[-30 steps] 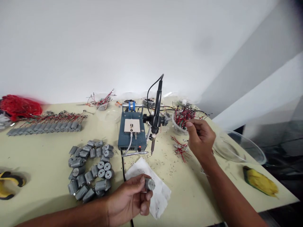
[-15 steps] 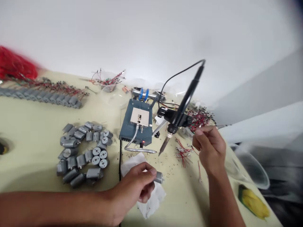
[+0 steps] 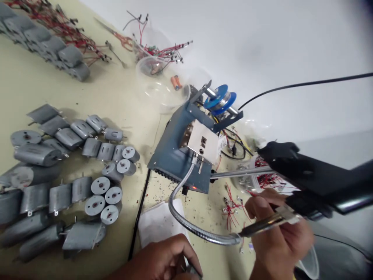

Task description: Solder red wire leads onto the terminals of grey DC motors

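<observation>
right hand, formerly beside the soldering iron, now appears behind it; left hand, lower in view, grasps a grey motor at the bottom edge, mostly hidden. whether the right fingers grip the red wire cannot be told. good practice: motor steady, fingers clear of the iron.

Motors left, soldering station centre, loose wires right

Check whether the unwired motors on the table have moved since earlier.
No: the unwired motors remain left of the black cord, arranged as before; only the view shifted.
</observation>
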Action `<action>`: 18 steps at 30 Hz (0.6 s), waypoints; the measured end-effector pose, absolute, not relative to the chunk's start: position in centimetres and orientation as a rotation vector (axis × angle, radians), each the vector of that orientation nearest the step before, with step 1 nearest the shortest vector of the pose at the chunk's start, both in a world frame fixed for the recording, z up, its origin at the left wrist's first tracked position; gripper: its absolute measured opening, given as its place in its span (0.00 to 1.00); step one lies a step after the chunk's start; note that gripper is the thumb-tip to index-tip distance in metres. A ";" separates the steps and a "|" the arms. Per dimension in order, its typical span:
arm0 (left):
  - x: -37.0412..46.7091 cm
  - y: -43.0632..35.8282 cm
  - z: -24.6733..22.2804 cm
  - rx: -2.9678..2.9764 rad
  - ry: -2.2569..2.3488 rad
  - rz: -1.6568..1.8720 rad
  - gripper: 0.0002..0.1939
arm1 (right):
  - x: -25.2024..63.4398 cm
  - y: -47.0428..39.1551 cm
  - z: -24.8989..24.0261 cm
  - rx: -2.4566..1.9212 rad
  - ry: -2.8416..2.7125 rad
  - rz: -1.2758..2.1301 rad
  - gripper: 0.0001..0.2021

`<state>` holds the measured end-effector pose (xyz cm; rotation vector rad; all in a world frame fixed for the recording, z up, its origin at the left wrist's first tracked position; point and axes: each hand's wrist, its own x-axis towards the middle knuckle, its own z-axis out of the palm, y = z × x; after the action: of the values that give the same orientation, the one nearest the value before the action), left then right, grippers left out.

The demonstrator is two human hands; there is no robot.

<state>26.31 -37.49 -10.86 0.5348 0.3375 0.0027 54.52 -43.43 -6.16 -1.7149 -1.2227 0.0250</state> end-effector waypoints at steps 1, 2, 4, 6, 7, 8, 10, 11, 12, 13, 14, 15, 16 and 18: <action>26.7 -37.6 -10.9 0.518 0.357 0.023 0.31 | 54.6 -43.7 -6.0 -1.720 -1.246 0.029 0.12; 27.1 -37.8 -10.9 0.500 0.381 0.052 0.33 | 54.6 -43.9 -5.8 -1.724 -1.274 0.036 0.10; 27.7 -37.9 -10.8 0.473 0.445 0.104 0.36 | 54.4 -44.3 -5.5 -1.736 -1.349 0.071 0.05; 28.0 -37.5 -10.4 0.455 0.494 0.147 0.31 | 54.1 -44.5 -5.1 -1.730 -1.437 0.129 0.01; 28.0 -37.2 -10.1 0.447 0.502 0.171 0.28 | 53.8 -44.5 -4.8 -1.718 -1.475 0.164 0.02; 28.0 -36.7 -9.9 0.435 0.495 0.193 0.26 | 53.5 -44.4 -4.5 -1.699 -1.504 0.194 0.02; 28.0 -35.8 -9.5 0.391 0.469 0.226 0.24 | 52.9 -44.2 -3.9 -1.652 -1.542 0.231 0.04; 28.0 -35.4 -9.4 0.361 0.456 0.226 0.25 | 52.5 -44.1 -3.6 -1.633 -1.553 0.244 0.05; 28.0 -35.1 -9.3 0.330 0.432 0.216 0.25 | 52.2 -43.9 -3.4 -1.615 -1.564 0.254 0.05; 28.1 -34.8 -9.3 0.307 0.410 0.209 0.26 | 51.8 -43.8 -3.1 -1.599 -1.579 0.268 0.06; 28.1 -34.6 -9.3 0.295 0.391 0.203 0.26 | 51.5 -43.7 -3.0 -1.586 -1.596 0.285 0.06; 28.2 -34.4 -9.3 0.294 0.381 0.202 0.26 | 51.3 -43.6 -2.9 -1.569 -1.613 0.299 0.06; 28.2 -34.3 -9.2 0.298 0.376 0.214 0.25 | 51.0 -43.4 -2.8 -1.549 -1.629 0.315 0.06; 28.3 -34.0 -9.1 0.314 0.401 0.245 0.22 | 50.6 -43.1 -2.8 -1.513 -1.641 0.347 0.07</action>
<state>28.28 -33.96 -9.09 0.3135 0.4011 0.2450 50.59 -43.13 -2.84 -1.5125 -1.6406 0.3470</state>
